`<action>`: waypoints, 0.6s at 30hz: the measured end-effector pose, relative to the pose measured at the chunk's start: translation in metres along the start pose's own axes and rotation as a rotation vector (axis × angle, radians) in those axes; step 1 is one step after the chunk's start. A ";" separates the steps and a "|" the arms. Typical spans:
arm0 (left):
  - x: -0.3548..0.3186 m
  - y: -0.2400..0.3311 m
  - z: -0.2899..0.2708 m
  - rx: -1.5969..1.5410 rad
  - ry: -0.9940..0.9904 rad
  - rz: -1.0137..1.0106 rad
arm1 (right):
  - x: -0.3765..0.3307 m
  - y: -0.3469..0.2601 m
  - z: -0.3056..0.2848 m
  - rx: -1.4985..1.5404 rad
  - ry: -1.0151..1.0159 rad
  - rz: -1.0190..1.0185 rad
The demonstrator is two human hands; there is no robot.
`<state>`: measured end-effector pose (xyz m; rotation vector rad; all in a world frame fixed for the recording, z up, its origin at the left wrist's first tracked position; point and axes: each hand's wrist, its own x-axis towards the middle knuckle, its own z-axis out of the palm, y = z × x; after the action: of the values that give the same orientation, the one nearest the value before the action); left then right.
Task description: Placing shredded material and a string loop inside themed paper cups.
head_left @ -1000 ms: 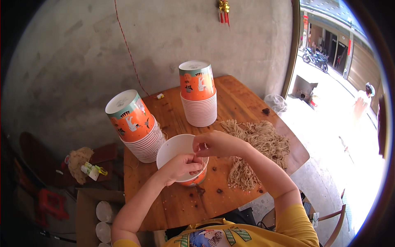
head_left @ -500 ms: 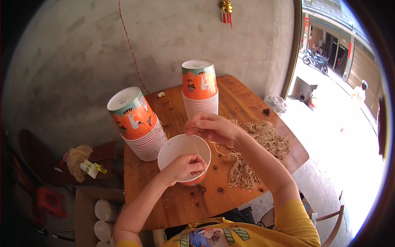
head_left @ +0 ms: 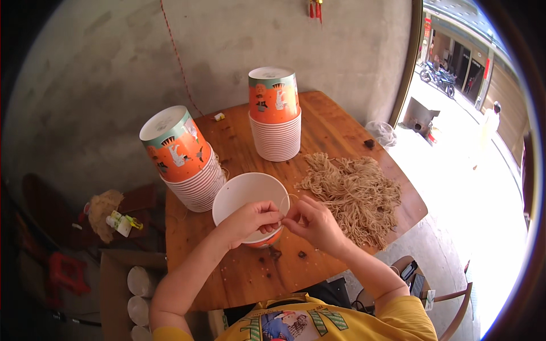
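My left hand (head_left: 255, 223) is closed in a pinch over the near rim of an upright paper bucket (head_left: 244, 190), white inside and orange outside. Against its fingertips my right hand (head_left: 314, 226) pinches too. A thin beige string (head_left: 288, 196) loops up from between the two sets of fingers; its ends are hidden by them. To the right lies a tangled heap of beige strings (head_left: 358, 199). Behind stand two tall stacks of nested upside-down buckets, the left stack (head_left: 179, 150) leaning in view and the right stack (head_left: 274, 113) upright.
The wooden table (head_left: 330, 125) meets a grey wall at the back. Below its left side a cardboard box (head_left: 116, 273) holds white rolls or cups. A chair (head_left: 463, 307) stands at the lower right. Outside the doorway are a motorcycle (head_left: 438, 78) and a person (head_left: 490, 122).
My right hand has come down and toward me from above the bucket's far right rim to meet my left hand. The view has shifted slightly, and the person outside has moved.
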<state>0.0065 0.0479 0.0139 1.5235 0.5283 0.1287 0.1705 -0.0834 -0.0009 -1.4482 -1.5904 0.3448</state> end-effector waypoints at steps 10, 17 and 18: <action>-0.002 0.004 0.002 -0.267 0.003 -0.170 | -0.013 -0.005 0.018 0.043 0.091 -0.139; -0.004 0.003 0.009 -0.078 0.087 -0.007 | -0.004 0.001 -0.004 0.066 0.098 -0.010; -0.004 0.001 0.011 -0.078 0.088 -0.009 | -0.002 -0.001 -0.004 0.028 0.040 0.003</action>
<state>0.0077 0.0364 0.0157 1.4443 0.5933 0.2076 0.1731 -0.0869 0.0009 -1.4278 -1.5457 0.3364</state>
